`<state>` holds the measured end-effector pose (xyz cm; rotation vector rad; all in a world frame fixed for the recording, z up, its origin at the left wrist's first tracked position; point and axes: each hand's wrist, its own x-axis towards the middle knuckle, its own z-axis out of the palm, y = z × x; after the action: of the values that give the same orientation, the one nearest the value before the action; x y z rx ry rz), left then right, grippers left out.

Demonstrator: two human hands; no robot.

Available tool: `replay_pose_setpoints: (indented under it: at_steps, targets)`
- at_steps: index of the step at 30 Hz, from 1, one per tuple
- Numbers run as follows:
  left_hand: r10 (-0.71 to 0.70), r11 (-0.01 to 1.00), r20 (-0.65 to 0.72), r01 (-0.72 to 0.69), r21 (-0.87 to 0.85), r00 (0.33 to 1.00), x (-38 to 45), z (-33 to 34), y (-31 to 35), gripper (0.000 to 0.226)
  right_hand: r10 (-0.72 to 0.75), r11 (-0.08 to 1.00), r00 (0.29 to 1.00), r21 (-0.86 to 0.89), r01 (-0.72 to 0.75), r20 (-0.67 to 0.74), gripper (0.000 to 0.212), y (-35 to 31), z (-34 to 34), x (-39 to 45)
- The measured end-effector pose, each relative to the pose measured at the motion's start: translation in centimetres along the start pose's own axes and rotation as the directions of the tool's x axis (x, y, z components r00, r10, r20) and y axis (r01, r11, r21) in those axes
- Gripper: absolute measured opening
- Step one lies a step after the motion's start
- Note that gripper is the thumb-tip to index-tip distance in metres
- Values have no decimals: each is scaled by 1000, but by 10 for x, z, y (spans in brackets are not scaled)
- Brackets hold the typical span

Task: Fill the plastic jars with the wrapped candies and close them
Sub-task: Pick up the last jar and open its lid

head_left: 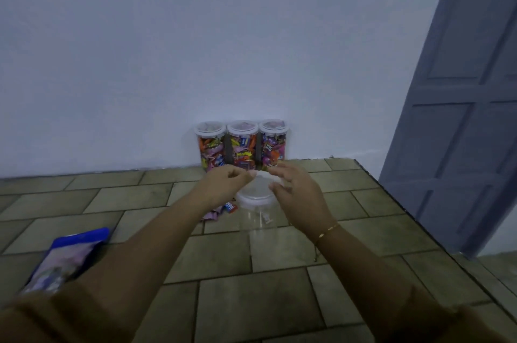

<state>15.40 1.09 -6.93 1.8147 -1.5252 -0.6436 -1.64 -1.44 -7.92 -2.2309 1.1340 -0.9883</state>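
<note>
A home: panelled door, tile-patterned table.

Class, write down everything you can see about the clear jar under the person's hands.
The clear jar is see-through plastic, standing upright on the tiled surface in front of three filled jars. It looks empty. A pale, translucent lid sits at its mouth, tilted; whether it is fastened cannot be told. The left hand pinches the lid's far rim; the right hand curls round its right side.
</note>
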Motion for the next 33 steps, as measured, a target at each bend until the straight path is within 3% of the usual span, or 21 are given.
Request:
replay_pose_setpoints:
  at_steps: [2, 5, 8, 10, 15, 18, 25, 33]
  targets:
    - [-7, 1000, -46, 8, 17, 999, -7, -8, -8, 25, 132, 969, 990, 203, -141, 54, 40, -2, 11, 3]
    - [-110, 992, -112, 102, -70, 988, -11, -21, -26, 22, 270, 805, 948, 501, -318, 168, 38, -9, 29, 4]
    - [-219, 963, -154, 188, -193, 963, -16, -26, -37, 27, 351, 689, 887, 558, -462, 300, 17, -13, 44, 4]
    - [-268, 936, -187, 210, -282, 945, -20, -24, -39, 21, 404, 674, 849, 517, -528, 341, 23, -13, 51, 7]
    - [-401, 729, -63, 276, -626, 914, -28, -15, -45, 15, 365, 648, 842, 541, -536, 398, 30, -15, 66, 10]
    - [-375, 647, -16, 249, -721, 927, -30, -12, -54, 24, 331, 638, 863, 584, -503, 382, 29, -18, 71, 13]
    - [-304, 552, -45, 137, -822, 952, -27, -3, -58, 27, 288, 626, 862, 599, -499, 418, 31, -16, 71, 17]
    - [-322, 551, -59, 136, -823, 945, -28, -3, -57, 26, 289, 550, 842, 641, -536, 456, 30, -14, 72, 20]
